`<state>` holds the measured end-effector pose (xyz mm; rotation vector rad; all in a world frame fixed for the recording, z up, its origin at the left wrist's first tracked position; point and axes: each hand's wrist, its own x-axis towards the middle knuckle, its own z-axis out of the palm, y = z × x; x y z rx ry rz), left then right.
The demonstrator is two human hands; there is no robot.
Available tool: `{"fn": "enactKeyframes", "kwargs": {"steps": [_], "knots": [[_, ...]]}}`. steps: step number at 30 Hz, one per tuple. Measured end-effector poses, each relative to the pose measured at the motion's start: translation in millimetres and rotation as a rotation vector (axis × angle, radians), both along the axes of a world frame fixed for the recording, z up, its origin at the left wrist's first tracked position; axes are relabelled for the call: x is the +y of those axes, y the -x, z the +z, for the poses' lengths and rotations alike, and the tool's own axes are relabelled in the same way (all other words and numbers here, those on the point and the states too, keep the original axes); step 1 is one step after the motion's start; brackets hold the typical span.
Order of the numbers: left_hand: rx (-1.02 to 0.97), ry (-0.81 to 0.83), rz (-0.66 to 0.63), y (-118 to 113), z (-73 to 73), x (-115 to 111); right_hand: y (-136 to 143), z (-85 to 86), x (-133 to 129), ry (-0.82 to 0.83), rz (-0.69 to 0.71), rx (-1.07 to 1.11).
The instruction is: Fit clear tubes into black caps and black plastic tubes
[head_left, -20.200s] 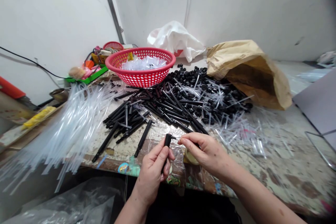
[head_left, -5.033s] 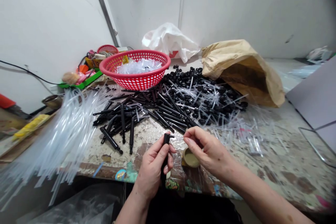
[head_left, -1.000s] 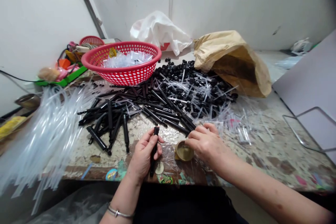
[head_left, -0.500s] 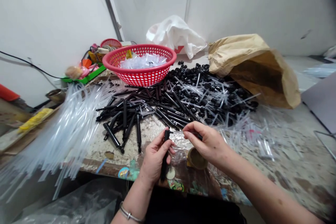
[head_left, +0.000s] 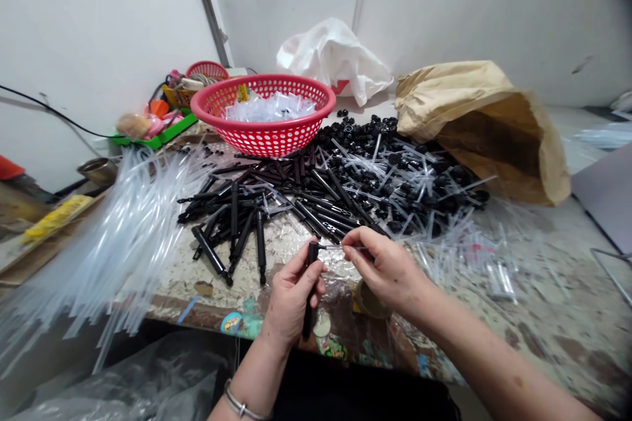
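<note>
My left hand (head_left: 291, 299) grips an upright black plastic tube (head_left: 309, 284) near the table's front edge. My right hand (head_left: 388, 270) pinches a thin clear tube (head_left: 332, 247) whose tip meets the side nozzle at the top of the black tube. A small brown round pot (head_left: 364, 299) stands on the table just under my right hand. Behind my hands lies a heap of black tubes (head_left: 257, 210), and further back a pile of black caps mixed with short clear tubes (head_left: 395, 171).
A red basket (head_left: 264, 115) with clear pieces stands behind the heap. A brown paper sack (head_left: 486, 128) lies at the right, a white plastic bag (head_left: 333, 59) by the wall. Long clear tubes (head_left: 123, 237) spread over the left table edge. Clutter fills the left corner.
My right hand left the brown pot, rose with a thin clear tube and brought its tip to the black tube's nozzle. My left hand kept the black tube upright.
</note>
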<state>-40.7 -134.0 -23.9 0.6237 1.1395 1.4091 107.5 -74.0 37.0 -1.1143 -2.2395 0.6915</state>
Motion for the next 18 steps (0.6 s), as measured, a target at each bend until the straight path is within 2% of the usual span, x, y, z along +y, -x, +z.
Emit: {"fn": "enactKeyframes", "kwargs": {"steps": [5,18], "knots": [[0.016,0.017,-0.033,0.7,0.6,-0.8,3.7,-7.6,0.1,-0.007,0.095,-0.157],[-0.088,0.01,-0.201,2.4,0.4,1.1,12.9,-7.8,1.1,0.011,0.116,-0.368]]}}
